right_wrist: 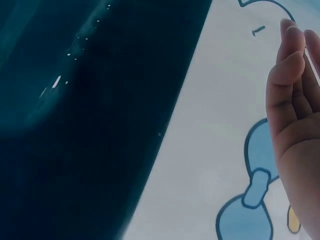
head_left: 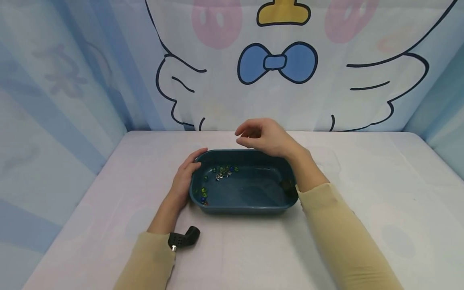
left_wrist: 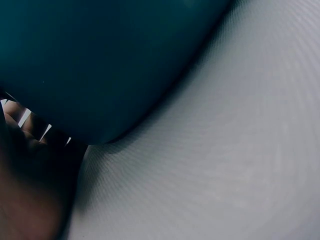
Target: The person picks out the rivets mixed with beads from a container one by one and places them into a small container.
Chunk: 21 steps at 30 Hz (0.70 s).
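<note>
In the head view, the pale cloth-covered table (head_left: 380, 181) offers passage at frame right. At centre, the dark teal, rounded rectangular tray (head_left: 250, 193) bars low crossings with raised walls; the left hand (head_left: 185, 173) blocks its left end, the right hand (head_left: 270, 137) its upper rim. Its middle opens upward, shiny green-and-blue beads (head_left: 222, 170) crowding its left.

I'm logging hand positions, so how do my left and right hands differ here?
The left hand grips the teal tub; the right hand is raised, with nothing visible in it. The left hand is at the tub's left end; the right hand is near its far side. Both hands are bare and come out of tan sleeves.
</note>
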Available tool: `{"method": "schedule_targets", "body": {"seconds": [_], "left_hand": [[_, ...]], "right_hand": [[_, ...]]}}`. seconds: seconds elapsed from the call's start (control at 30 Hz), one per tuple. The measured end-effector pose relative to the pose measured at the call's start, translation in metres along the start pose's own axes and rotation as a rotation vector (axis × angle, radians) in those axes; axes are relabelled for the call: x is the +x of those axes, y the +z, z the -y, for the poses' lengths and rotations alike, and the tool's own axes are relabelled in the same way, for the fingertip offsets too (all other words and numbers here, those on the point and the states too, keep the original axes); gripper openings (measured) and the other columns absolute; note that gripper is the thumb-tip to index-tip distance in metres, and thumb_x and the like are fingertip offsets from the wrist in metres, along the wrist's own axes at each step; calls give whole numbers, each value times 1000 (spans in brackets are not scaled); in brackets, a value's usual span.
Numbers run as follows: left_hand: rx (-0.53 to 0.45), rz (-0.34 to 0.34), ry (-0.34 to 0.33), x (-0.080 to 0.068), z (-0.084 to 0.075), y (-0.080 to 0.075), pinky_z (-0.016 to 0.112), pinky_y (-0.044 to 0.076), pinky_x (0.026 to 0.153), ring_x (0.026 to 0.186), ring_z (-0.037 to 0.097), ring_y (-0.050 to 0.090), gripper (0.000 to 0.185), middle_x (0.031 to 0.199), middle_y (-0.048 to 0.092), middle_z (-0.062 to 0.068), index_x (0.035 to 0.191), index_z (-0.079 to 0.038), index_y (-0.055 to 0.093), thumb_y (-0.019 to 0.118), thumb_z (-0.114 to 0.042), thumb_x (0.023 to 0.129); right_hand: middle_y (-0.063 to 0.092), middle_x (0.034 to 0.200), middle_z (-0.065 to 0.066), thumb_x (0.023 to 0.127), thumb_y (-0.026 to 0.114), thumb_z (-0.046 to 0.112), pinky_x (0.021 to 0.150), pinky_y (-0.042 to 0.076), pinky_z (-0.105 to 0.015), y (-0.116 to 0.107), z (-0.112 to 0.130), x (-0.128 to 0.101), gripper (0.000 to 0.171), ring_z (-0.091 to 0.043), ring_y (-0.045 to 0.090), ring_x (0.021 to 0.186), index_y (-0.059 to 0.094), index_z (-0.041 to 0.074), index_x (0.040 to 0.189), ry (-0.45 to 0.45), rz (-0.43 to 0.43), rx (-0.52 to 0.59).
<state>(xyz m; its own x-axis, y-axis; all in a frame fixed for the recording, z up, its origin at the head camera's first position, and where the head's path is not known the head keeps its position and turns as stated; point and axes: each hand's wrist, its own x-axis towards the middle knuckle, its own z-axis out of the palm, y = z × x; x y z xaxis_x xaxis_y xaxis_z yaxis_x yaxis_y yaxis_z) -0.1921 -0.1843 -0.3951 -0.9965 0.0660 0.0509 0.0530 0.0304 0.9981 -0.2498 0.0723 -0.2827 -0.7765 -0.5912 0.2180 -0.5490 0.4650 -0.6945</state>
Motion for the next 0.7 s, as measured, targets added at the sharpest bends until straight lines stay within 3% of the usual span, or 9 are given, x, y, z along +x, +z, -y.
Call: {"method": "schedule_targets", "body": {"seconds": [0.43, 0.7], "left_hand": [[11, 2, -11, -1, -1, 0, 41, 23, 117, 144, 18, 31, 50, 156, 40, 2, 152, -17, 45, 32, -15, 104], [15, 13, -23, 0, 0, 0, 44, 21, 118, 145, 20, 29, 51, 157, 38, 1, 153, -15, 43, 32, -16, 104]], "right_hand": [[72, 104, -6, 95, 71, 18, 88, 53, -39, 14, -2, 14, 23, -21, 66, 94, 70, 7, 116, 3, 154, 8], [72, 104, -4, 95, 71, 21, 88, 52, -39, 25, -4, 21, 27, -19, 66, 96, 69, 6, 119, 3, 297, -31]]}}
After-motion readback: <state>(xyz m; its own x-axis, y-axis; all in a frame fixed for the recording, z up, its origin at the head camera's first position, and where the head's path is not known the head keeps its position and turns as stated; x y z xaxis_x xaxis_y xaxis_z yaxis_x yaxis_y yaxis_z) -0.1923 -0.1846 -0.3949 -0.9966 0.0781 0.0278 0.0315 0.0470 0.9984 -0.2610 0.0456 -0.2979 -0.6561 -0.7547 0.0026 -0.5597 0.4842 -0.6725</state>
